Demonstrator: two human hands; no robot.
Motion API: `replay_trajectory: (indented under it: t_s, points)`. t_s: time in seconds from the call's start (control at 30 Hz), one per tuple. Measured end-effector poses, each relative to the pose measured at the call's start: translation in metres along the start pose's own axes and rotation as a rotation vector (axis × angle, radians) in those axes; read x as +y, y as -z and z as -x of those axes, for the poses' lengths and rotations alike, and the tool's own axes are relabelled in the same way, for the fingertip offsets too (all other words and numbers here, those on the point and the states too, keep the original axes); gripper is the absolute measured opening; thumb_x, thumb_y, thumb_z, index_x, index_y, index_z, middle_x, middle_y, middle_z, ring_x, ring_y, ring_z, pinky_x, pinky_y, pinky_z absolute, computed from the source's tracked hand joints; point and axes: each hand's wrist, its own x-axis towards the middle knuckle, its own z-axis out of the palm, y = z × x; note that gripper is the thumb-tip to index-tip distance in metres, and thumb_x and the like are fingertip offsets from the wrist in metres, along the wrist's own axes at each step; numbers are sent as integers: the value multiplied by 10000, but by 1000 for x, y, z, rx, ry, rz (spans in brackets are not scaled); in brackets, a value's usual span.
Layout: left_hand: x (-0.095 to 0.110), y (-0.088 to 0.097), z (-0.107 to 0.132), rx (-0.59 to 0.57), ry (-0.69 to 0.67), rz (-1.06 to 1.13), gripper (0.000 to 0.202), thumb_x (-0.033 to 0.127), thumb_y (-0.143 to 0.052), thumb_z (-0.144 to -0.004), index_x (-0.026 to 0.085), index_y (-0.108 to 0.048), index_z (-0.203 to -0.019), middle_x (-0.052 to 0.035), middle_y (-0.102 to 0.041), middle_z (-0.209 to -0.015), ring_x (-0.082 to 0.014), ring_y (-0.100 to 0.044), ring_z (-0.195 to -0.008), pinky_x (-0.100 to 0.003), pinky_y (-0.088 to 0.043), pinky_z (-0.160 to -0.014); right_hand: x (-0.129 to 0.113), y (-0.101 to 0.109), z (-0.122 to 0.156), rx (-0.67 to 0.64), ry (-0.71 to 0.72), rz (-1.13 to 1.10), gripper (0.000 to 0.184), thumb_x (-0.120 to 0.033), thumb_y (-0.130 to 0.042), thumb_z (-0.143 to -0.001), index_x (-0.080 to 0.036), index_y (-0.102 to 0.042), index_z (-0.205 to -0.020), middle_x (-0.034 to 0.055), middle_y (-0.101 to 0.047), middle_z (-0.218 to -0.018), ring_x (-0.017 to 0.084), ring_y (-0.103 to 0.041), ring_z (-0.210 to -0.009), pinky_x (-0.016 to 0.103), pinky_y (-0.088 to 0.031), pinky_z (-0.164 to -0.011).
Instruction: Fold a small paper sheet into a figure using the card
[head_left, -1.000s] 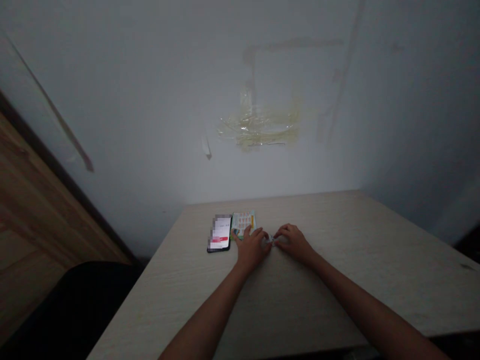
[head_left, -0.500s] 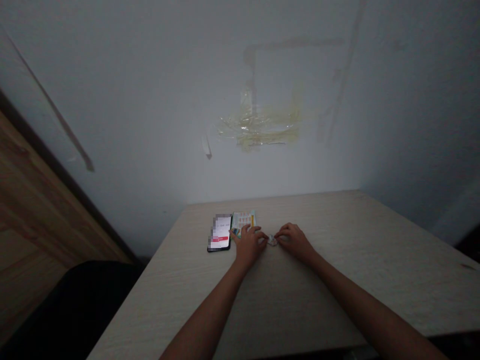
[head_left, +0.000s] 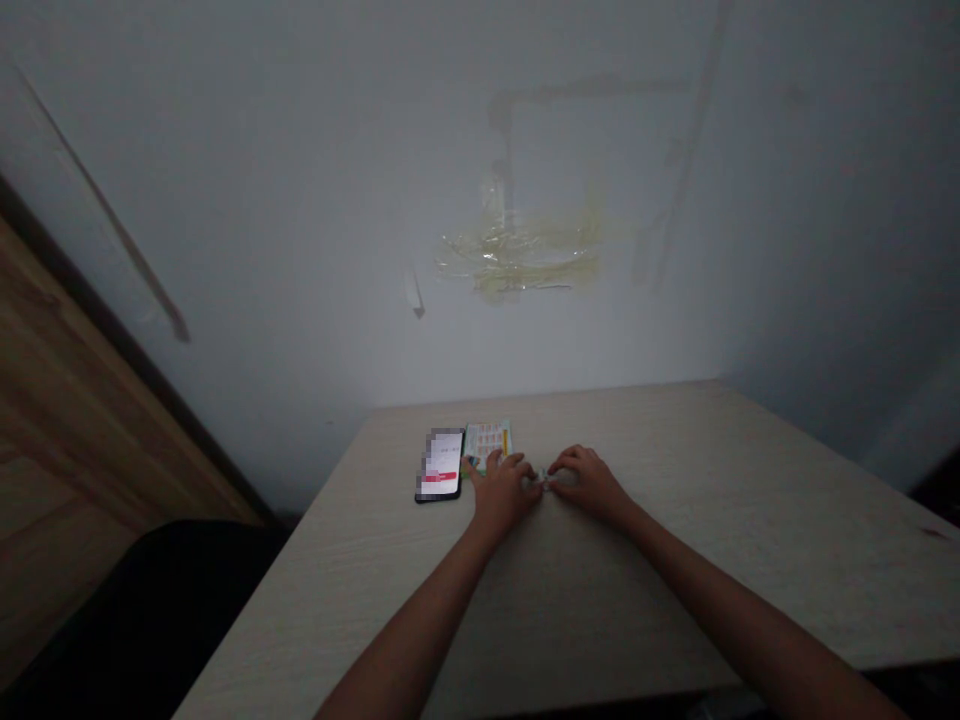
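Note:
Between my two hands, low over the tabletop, is a small pale crumpled-looking piece (head_left: pixel 544 480), too small to name surely. My left hand (head_left: pixel 504 492) pinches its left side with thumb and forefinger, the other fingers spread over the lower edge of a printed leaflet or packet (head_left: pixel 489 437). From the other side, my right hand (head_left: pixel 589 480) grips it with thumb and forefinger, the remaining fingers curled. The fingertips cover much of the piece. Left of my left hand lies a phone (head_left: pixel 442 465) with a lit screen, close beside the printed leaflet.
The light wood-grain table (head_left: pixel 675 560) runs back to a grey wall (head_left: pixel 315 200) with peeling clear tape (head_left: pixel 517 255). A black chair back (head_left: pixel 150 610) stands at the table's left edge, near a wooden panel (head_left: pixel 52 420).
My left hand has shifted slightly right and down, so its fingers cover more of the pale piece. My right hand stays nearly where it was. Phone and leaflet have not moved.

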Motion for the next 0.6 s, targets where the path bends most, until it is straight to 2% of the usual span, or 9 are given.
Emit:
replay_trajectory:
  t_s: [0.6]
  points:
    - [-5, -4, 3, -1, -13, 48, 264, 589, -591, -833, 378, -705, -943, 45, -606, -1339, -346, -360, -1357, -767, 59, -1052, 3, -2, 1, 20, 51, 4, 219, -406, -700, -788, -256, -728, -946, 62, -653, -999, 233, -572, -986, 378, -441, -903]
